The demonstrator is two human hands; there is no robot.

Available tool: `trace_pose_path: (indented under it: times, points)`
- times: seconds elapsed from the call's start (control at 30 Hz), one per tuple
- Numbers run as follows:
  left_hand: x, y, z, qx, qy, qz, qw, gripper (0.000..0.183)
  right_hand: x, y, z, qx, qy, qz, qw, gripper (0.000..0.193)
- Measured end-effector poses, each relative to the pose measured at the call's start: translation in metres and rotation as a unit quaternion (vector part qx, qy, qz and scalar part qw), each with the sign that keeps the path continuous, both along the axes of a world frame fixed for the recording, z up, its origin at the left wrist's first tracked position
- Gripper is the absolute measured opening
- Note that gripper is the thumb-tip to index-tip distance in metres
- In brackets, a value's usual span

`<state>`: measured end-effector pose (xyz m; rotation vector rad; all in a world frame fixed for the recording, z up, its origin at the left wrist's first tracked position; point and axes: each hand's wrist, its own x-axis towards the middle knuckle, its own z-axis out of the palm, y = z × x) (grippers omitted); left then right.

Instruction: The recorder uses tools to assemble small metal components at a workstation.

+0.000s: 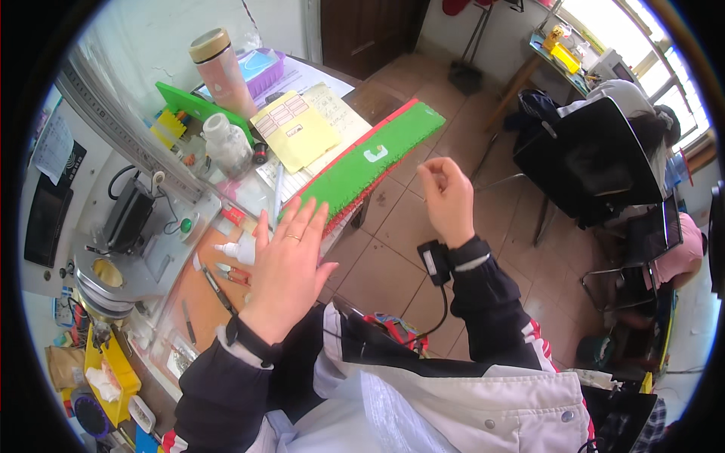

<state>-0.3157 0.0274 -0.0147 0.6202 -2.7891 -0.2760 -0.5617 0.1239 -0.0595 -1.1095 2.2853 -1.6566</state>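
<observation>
A long green strip [347, 175] with a rough, beaded-looking edge and a small white shape lies on a red backing [385, 121], slanting out past the table's edge. Over the strip's near end is my left hand [285, 260], flat with fingers stretched; its fingertips appear to rest on the green surface. A ring shows on one finger. To the right of the strip, above the floor, my right hand [450, 198] is raised with thumb and fingertips drawn together. Whatever may be in that pinch is too small to see. A small device [434, 263] with a cable is strapped at my right wrist.
Left on the bench are a white dropper bottle [240, 249], thread snips [232, 273], a pen [217, 288] and a machine [113, 278]. Farther back stand a tumbler [221, 72], a clear jar [226, 143] and yellow papers [294, 130]. Other people sit by black chairs [585, 155] at right.
</observation>
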Motion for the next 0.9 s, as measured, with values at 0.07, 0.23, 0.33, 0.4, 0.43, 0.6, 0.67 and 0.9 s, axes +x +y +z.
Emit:
trace_pose_path:
  times: [0.07, 0.23, 0.33, 0.4, 0.43, 0.6, 0.67, 0.9]
  points:
    - [-0.004, -0.001, -0.006, 0.000, -0.032, 0.006, 0.999, 0.069, -0.013, -0.009, 0.002, 0.056, 0.038, -0.034, 0.997, 0.013]
    - [-0.004, -0.003, -0.010, 0.000, -0.022, 0.025, 0.999, 0.067, -0.022, -0.035, -0.018, 0.043, 0.131, -0.021, 0.990, 0.015]
    - [-0.008, -0.001, -0.026, -0.013, 0.012, 0.049, 0.999, 0.058, -0.022, -0.044, -0.027, 0.057, 0.178, -0.010, 0.982, 0.014]
    - [-0.012, 0.001, -0.031, -0.025, 0.035, 0.065, 0.997, 0.057, -0.027, -0.043, -0.020, 0.089, 0.218, 0.000, 0.972, 0.013]
    - [-0.018, 0.005, -0.033, -0.031, 0.064, 0.061, 0.996, 0.050, -0.035, -0.037, -0.017, 0.070, 0.217, -0.001, 0.974, 0.014]
    - [-0.019, 0.016, -0.037, -0.095, 0.068, 0.107, 0.987, 0.038, -0.059, -0.038, -0.035, 0.075, 0.217, 0.031, 0.973, 0.018]
    - [-0.017, 0.018, -0.038, -0.092, 0.059, 0.123, 0.986, 0.039, -0.062, -0.039, -0.044, 0.076, 0.196, 0.050, 0.976, 0.018]
    - [-0.018, 0.019, -0.041, -0.087, 0.064, 0.121, 0.987, 0.040, -0.066, -0.036, -0.049, 0.068, 0.207, 0.039, 0.975, 0.017]
